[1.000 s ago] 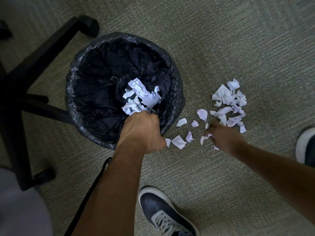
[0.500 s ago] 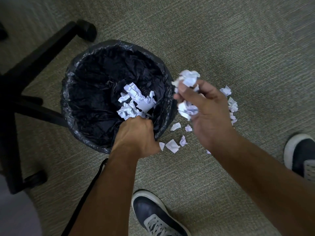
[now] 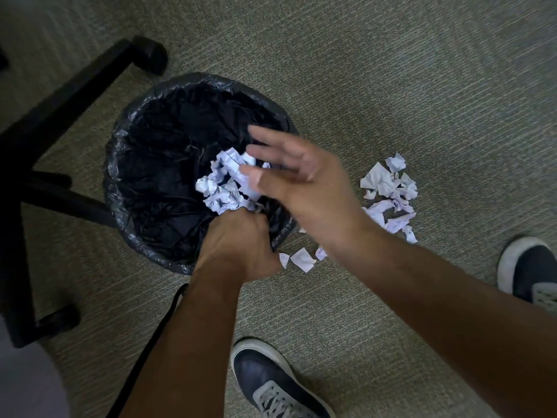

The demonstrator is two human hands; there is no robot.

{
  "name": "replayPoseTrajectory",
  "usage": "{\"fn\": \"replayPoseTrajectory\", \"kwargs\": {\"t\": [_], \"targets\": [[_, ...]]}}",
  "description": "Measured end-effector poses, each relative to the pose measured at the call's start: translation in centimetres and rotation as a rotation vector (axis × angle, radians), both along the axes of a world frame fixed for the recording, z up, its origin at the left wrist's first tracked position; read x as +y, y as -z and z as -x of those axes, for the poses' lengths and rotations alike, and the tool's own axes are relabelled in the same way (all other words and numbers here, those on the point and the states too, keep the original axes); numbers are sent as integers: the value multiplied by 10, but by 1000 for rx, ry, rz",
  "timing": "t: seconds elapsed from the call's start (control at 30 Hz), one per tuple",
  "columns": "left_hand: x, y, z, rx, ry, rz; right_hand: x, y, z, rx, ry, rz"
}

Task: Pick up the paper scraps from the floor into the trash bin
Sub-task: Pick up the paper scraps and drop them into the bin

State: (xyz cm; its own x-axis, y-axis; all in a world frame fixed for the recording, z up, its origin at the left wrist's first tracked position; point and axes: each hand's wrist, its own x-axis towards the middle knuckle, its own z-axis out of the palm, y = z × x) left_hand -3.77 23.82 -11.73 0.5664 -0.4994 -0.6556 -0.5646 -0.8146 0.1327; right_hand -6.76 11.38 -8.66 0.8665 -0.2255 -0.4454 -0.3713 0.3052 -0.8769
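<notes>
where crinkled black trash bin (image 3: 144, 164) liner gapes: crumpled white paper scraps (image 3: 224, 188)

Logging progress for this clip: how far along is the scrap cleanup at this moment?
Partly done. A heap of scraps already lies in the trash bin. The right hand is spread open over the bin; the left hand grips its rim. Left: a cluster and a few pieces on the carpet.

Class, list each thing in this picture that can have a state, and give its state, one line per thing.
trash bin: upright, lined with a black bag, holding scraps
left hand: gripping the bin's near rim
right hand: open over the bin, fingers spread, blurred
scraps in the bin: crumpled, heaped
scraps on the floor: not yet picked up
</notes>
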Motion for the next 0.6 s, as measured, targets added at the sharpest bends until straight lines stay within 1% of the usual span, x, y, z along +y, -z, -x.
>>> {"fn": "replayPoseTrajectory", "kwargs": {"t": [0.07,0.13,0.23,0.3,0.33,0.37,0.4,0.5,0.53,0.6], "targets": [[-1,-2,0,-5,8,-12,-18,12,4,15,126,22],[-2,-4,-1,7,7,-15,-37,32,14,32,205,134],[-2,-3,-2,41,11,-32,-63,69,33,77,283,370],[-2,-2,-2,33,18,-17,-77,93,46,114,338,439],[-1,-2,-2,28,22,-6,-83,104,51,147,306,485],[-1,-1,-2,25,25,0,-88,116,58,199,211,556],[-1,0,-2,23,27,6,-93,127,65,263,63,651],[-1,2,-1,13,28,16,-103,158,89,380,-537,961],[-1,2,-1,7,32,16,-103,166,95,399,-707,1014],[0,3,-1,-9,43,19,-101,178,103,388,-955,1090]]}}
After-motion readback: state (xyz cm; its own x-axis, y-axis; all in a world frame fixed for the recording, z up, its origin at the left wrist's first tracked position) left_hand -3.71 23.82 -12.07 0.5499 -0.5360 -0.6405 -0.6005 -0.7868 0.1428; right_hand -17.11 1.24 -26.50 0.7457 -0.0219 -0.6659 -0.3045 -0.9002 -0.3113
